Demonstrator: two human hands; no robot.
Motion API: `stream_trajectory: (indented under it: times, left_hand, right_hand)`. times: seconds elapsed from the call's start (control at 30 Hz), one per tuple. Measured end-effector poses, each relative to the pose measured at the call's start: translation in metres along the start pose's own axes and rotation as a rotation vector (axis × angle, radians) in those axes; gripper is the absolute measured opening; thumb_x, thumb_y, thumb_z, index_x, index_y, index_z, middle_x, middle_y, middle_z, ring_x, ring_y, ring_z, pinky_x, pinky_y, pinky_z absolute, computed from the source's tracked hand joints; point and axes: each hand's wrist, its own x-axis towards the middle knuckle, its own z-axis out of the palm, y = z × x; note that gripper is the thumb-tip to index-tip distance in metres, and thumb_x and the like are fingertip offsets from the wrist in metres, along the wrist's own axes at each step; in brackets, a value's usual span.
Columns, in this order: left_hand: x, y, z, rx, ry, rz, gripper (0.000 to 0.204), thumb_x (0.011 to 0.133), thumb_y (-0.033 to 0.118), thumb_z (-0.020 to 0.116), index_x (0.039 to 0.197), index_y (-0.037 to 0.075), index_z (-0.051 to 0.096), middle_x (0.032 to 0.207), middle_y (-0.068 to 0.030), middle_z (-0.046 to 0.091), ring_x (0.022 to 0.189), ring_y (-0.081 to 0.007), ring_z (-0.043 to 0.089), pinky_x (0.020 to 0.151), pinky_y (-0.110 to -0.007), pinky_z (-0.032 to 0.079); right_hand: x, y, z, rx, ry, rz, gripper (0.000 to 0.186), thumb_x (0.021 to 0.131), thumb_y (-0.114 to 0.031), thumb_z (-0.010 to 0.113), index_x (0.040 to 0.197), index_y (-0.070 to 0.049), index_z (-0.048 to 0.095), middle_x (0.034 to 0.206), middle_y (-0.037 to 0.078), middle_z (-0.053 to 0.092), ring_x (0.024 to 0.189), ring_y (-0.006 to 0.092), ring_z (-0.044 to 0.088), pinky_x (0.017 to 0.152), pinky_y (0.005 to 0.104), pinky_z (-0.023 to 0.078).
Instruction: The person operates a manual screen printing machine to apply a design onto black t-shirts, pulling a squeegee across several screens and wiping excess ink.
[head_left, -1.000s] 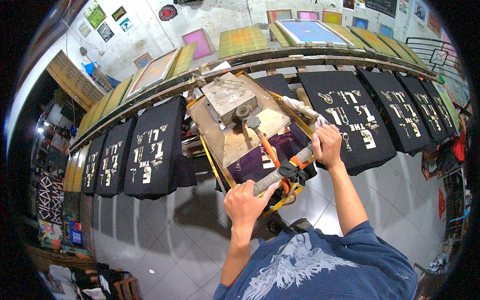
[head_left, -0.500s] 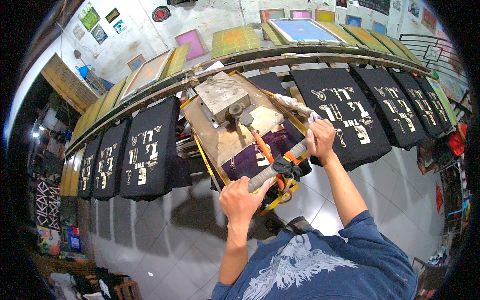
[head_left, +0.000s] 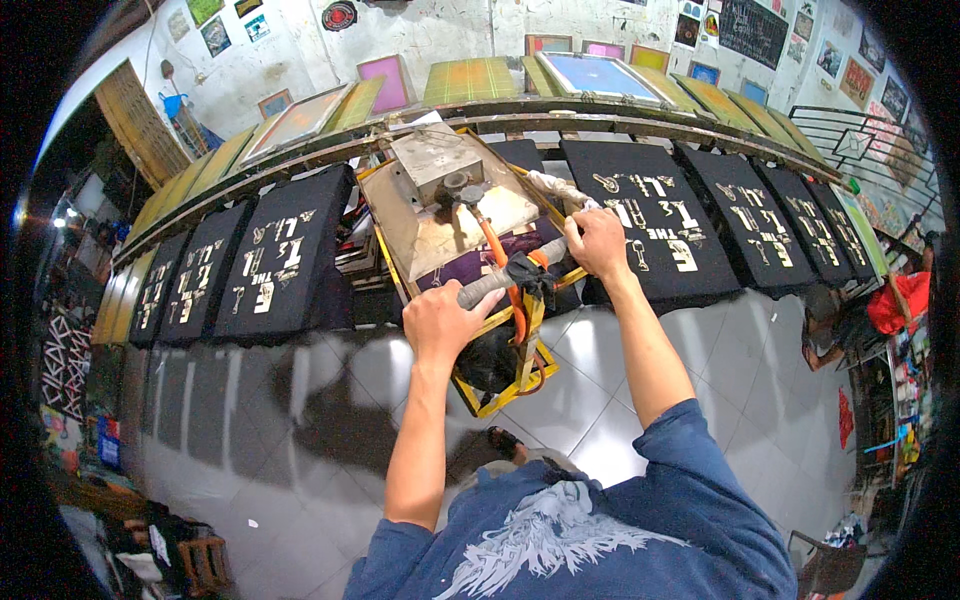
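Observation:
A wheeled heater with a flat metal plate [head_left: 400,240], a box on top [head_left: 435,160] and a yellow frame [head_left: 540,370] stands before me. Its handlebar [head_left: 476,292] is wrapped in grey tape, with a black wrapping [head_left: 528,275] at the middle. My left hand [head_left: 440,322] is closed around the bar's left end. My right hand [head_left: 597,243] grips the right end, beside a whitish wrapped part [head_left: 555,188]. An orange hose [head_left: 492,240] runs from the box to the bar. Under the plate, a dark printed shirt [head_left: 475,258] is mostly hidden.
Black printed shirts lie in a row left [head_left: 275,265] and right [head_left: 655,235] of the heater. Behind runs a long rail [head_left: 520,124], with screen frames [head_left: 605,78] beyond it. At the right edge, a red cloth [head_left: 900,300] shows beside a cluttered shelf.
The heater has moved forward, away from me, and its plate covers more of the shirt. My arms are stretched farther out. Both hands have stayed on the handlebar.

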Motion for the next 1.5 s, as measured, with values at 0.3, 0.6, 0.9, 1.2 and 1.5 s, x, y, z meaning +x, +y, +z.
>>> stream_trajectory:
  times: [0.3, 0.6, 0.9, 1.2, 1.5]
  left_hand:
    - [-0.047, -0.046, -0.037, -0.055, 0.07, 0.158, 0.069, 0.079, 0.075, 0.07, 0.062, 0.008, 0.068, 0.057, -0.0133, 0.064, 0.056, -0.032, 0.068, 0.052, -0.041, 0.053]
    - [-0.058, -0.134, -0.055, -0.264, 0.088, 0.361, 0.033, 0.078, 0.031, 0.07, 0.061, 0.008, 0.052, 0.056, -0.011, 0.055, 0.053, -0.0322, 0.059, 0.053, -0.043, 0.047]
    - [-0.02, -0.204, -0.041, -0.399, 0.052, 0.349, 0.017, 0.073, 0.02, 0.053, 0.064, 0.006, 0.052, 0.061, -0.0153, 0.056, 0.06, -0.0366, 0.061, 0.059, -0.046, 0.049]
    - [0.049, -0.313, -0.02, -0.489, -0.064, 0.553, 0.022, 0.073, 0.025, 0.051, 0.062, 0.006, 0.051, 0.058, -0.0156, 0.051, 0.057, -0.0371, 0.058, 0.058, -0.046, 0.048]
    - [0.138, -0.409, -0.001, -0.541, -0.253, 0.789, 0.034, 0.081, 0.038, 0.049, 0.067, 0.007, 0.054, 0.062, -0.0142, 0.052, 0.06, -0.0371, 0.057, 0.058, -0.045, 0.047]
  right_hand:
    - [-0.08, -0.092, -0.061, -0.001, 0.042, 0.027, 0.034, 0.092, -0.023, 0.067, 0.066, -0.006, 0.056, 0.066, 0.014, 0.057, 0.068, 0.0371, 0.058, 0.067, 0.0487, 0.043]
    - [-0.163, -0.226, -0.121, -0.07, -0.201, 0.128, 0.033, 0.092, -0.038, 0.071, 0.089, -0.006, 0.06, 0.086, 0.014, 0.059, 0.085, 0.0319, 0.06, 0.075, 0.045, 0.046]
    - [-0.149, -0.286, -0.118, 0.008, -0.586, 0.076, 0.054, 0.094, -0.039, 0.069, 0.129, 0.0, 0.057, 0.092, 0.015, 0.065, 0.077, 0.034, 0.072, 0.064, 0.0484, 0.058]
    - [-0.13, -0.361, -0.036, 0.296, -0.585, 0.268, 0.052, 0.097, -0.032, 0.066, 0.141, -0.008, 0.052, 0.106, 0.015, 0.066, 0.083, 0.0382, 0.07, 0.065, 0.0523, 0.056]
    - [-0.089, -0.471, 0.057, 0.162, -0.382, 0.331, 0.053, 0.098, -0.028, 0.066, 0.143, -0.006, 0.052, 0.094, 0.013, 0.061, 0.068, 0.03, 0.069, 0.056, 0.0443, 0.055]
